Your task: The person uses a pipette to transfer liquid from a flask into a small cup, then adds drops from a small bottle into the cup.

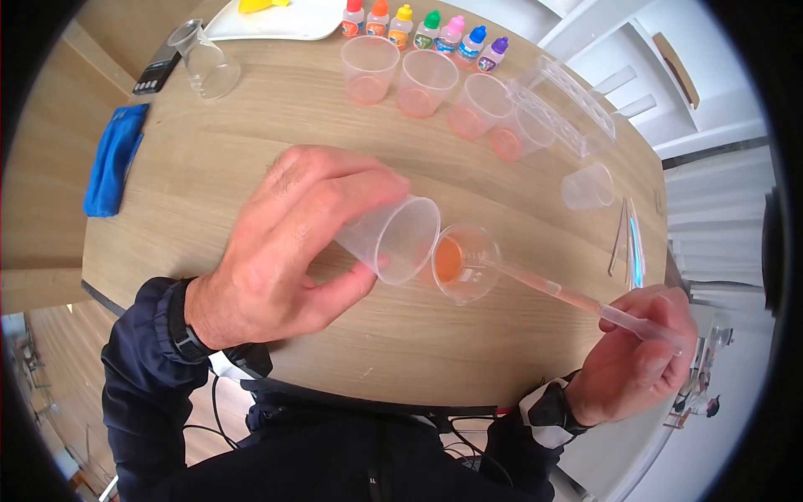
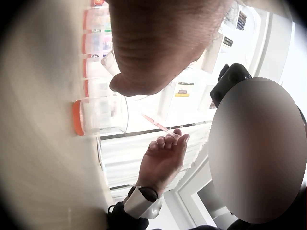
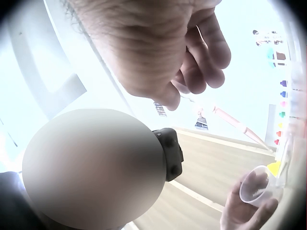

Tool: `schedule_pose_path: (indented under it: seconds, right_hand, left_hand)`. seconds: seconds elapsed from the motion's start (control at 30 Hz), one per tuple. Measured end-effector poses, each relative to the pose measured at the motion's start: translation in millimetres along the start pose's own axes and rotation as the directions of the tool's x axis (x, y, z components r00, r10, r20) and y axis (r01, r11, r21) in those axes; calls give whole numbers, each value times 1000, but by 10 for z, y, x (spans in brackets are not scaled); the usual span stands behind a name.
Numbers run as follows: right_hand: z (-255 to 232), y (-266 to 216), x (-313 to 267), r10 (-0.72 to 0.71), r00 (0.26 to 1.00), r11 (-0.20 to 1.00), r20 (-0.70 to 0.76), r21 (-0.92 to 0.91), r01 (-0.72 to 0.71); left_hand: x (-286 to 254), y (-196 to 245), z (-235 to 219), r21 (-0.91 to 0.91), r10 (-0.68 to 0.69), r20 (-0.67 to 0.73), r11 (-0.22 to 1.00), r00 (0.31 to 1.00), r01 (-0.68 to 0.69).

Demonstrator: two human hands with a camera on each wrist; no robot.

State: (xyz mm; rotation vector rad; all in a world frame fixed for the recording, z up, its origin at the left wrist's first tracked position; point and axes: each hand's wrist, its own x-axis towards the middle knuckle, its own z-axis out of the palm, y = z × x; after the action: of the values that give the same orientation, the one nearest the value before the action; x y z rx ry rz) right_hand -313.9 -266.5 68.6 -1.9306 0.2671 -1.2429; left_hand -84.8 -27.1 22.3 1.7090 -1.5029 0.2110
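My left hand [image 1: 280,243] grips a clear plastic cup [image 1: 410,241], tipped on its side with its mouth toward the beaker. Right beside that mouth stands a small clear beaker [image 1: 481,280] with orange liquid [image 1: 449,259] at the bottom. My right hand [image 1: 642,356] holds a plastic dropper [image 1: 552,289] by its bulb end. Pinkish-orange liquid shows in the dropper's stem, and its tip overlaps the beaker's rim in the head view. In the right wrist view, the dropper [image 3: 240,127] slants down toward the cup [image 3: 256,189].
Several cups [image 1: 427,84] with pink-orange liquid line the back, before coloured dropper bottles [image 1: 427,33]. A clear rack [image 1: 569,105] and a small cup [image 1: 587,186] stand right. At left are a flask [image 1: 209,71], a scale [image 1: 157,71], a blue cloth [image 1: 115,159] and a white tray [image 1: 309,21].
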Motion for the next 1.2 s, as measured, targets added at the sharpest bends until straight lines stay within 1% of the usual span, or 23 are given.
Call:
schedule_pose_path:
  seconds: [0.1,0.2,0.3,0.4,0.5,0.57,0.63,0.67,0.73,0.9,0.97,1.2]
  right_hand:
    - [28,3,-3,-15,998,1000,63,-21,17]
    - [10,20,-31,-33,985,998,171,-44,41]
    - [29,-3,-15,-54,978,997,201,-39,63]
    - [28,45,-29,-61,993,998,104,7,61]
    - [115,-23,-25,23,1000,980,-8,199,-21]
    - [194,-10,-98,6,999,974,34,226,-14]
    - [272,-31,-145,-26,992,976,126,218,-2]
    - [316,-45,-149,-47,979,980,197,198,7]
    - [389,-65,-158,-76,953,988,292,147,34]
    - [459,-116,-150,-97,910,995,403,9,102]
    - [463,-130,-147,-97,897,994,431,-11,113]
    - [511,-98,-165,-118,905,993,408,61,101]
  left_hand:
    - [5,13,-8,7,-6,7,1000,1000,6]
    - [2,12,-6,9,-8,10,1000,1000,8]
    - [3,10,-7,11,-3,9,1000,1000,3]
    - [5,2,-5,14,5,6,1000,1000,-5]
    - [4,8,-8,14,10,7,1000,1000,-10]
    - [5,17,-11,10,15,14,1000,1000,-15]
    - [10,28,-9,0,23,27,1000,999,-23]
    - [13,30,-5,-3,35,29,999,999,-35]
    - [15,29,2,-11,62,35,998,997,-61]
    - [26,60,9,-30,98,60,995,993,-96]
    - [29,61,15,-32,109,67,994,992,-107]
    - [31,80,10,-22,103,101,995,990,-101]
